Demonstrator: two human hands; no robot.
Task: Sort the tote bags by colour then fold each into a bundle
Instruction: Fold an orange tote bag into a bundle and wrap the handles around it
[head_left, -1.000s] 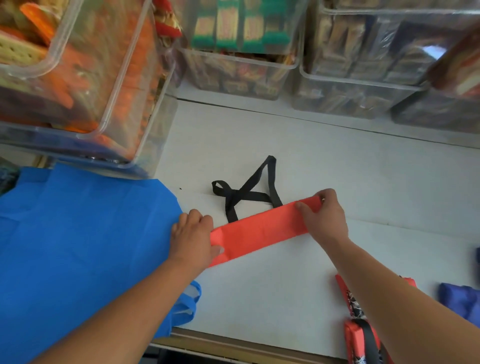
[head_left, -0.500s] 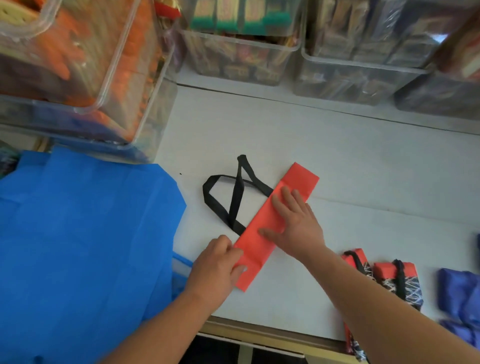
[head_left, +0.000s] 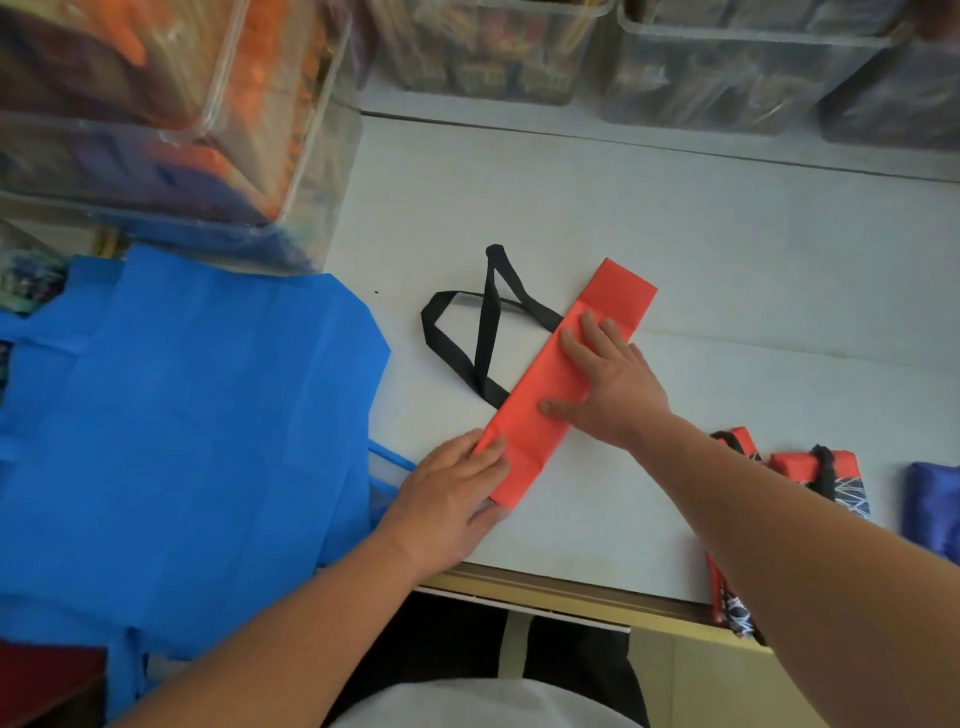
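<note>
A red tote bag (head_left: 618, 293), folded into a long narrow strip, lies diagonally on the white table (head_left: 727, 234). Its black handles (head_left: 483, 332) spill out to the left of the strip. My right hand (head_left: 605, 384) lies flat on the strip's middle with straight fingers. My left hand (head_left: 449, 493) pinches the strip's near end, fingers on top and thumb below. A large blue tote bag (head_left: 182, 426) is spread flat at the left. Folded red bundles (head_left: 810, 465) with black straps lie at the right, beside my right forearm.
Clear plastic bins (head_left: 171, 104) full of coloured goods stand at the left and along the back (head_left: 727, 67). A dark blue bag (head_left: 932, 504) sits at the right edge. The table's front edge (head_left: 545, 587) runs just below my hands.
The strip has swung from nearly level to diagonal. My right hand left its far end and now lies flat on the middle; my left hand followed the near end toward me.
</note>
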